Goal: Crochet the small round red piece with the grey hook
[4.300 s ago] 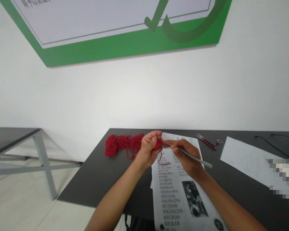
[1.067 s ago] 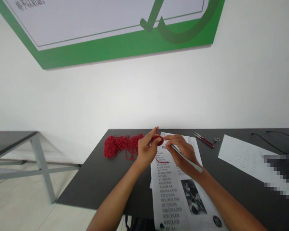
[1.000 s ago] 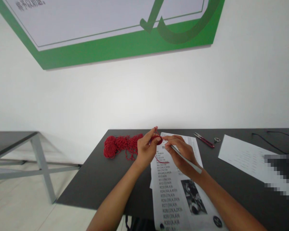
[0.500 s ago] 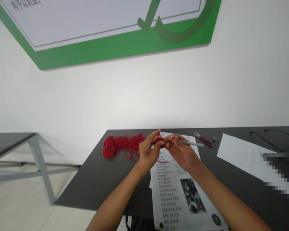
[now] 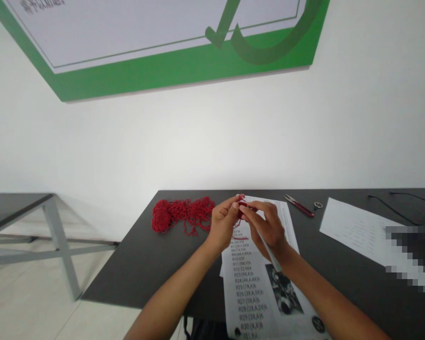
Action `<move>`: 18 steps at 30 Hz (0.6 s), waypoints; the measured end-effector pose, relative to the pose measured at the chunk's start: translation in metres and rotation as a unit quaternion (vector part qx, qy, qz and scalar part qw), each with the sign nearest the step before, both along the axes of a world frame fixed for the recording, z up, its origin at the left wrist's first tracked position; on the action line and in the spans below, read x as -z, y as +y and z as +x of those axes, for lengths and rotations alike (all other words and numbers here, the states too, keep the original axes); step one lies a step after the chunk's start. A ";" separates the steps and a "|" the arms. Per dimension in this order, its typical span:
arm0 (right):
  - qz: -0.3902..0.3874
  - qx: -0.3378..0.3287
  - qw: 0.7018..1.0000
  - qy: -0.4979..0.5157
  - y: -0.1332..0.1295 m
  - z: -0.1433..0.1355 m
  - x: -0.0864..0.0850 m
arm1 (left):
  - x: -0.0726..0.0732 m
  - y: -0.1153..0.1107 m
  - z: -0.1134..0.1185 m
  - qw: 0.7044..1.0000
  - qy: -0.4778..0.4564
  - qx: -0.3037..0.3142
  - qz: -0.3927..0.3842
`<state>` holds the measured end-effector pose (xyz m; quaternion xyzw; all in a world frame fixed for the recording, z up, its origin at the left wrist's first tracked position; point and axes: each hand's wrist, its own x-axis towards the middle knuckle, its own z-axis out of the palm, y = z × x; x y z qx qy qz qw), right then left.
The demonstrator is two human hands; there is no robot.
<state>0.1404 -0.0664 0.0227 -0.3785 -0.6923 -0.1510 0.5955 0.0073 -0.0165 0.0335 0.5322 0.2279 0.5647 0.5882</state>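
Observation:
My left hand (image 5: pixel 223 221) is closed, pinching a small piece of red crochet work (image 5: pixel 241 206) between thumb and fingers. A strand of red yarn runs over its raised forefinger. My right hand (image 5: pixel 270 227) is closed around a crochet hook (image 5: pixel 274 259), whose grey handle slants down toward my wrist. Its fingertips meet the crochet work, and the hook's tip is hidden there. Left of my hands lies the red yarn (image 5: pixel 191 212), wound into a ball at one end and loose at the other. Below my hands is a printed pattern sheet (image 5: pixel 248 293) with row lines and a dark photo.
On the dark table (image 5: pixel 138 269), red-handled thread snips (image 5: pixel 300 206) and a small metal ring (image 5: pixel 318 205) lie to the right. Beyond them are another paper sheet (image 5: pixel 354 231) and dark glasses arms (image 5: pixel 393 208). A second table (image 5: pixel 17 212) stands at left.
My right hand has turned, so the hook's handle swung from pointing right to pointing down toward me. My left hand has shifted slightly right, still pinching the crochet work.

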 end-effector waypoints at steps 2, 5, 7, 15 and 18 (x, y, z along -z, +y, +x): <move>-0.020 -0.035 0.999 0.021 -0.003 0.000 -0.006 | -0.003 0.001 -0.001 0.998 -0.038 0.018 -0.037; -0.066 -0.123 0.988 0.070 -0.006 -0.001 -0.017 | -0.008 0.004 -0.006 0.998 -0.054 0.012 -0.026; -0.095 -0.172 0.975 0.103 -0.007 -0.001 -0.022 | -0.010 0.004 -0.008 0.998 -0.057 0.015 -0.009; -0.182 -0.253 0.930 0.195 -0.008 0.007 -0.024 | -0.014 0.006 -0.012 0.993 -0.089 0.073 0.017; -0.207 -0.257 0.924 0.194 -0.011 0.008 -0.026 | -0.016 0.007 -0.015 0.992 -0.099 0.083 0.006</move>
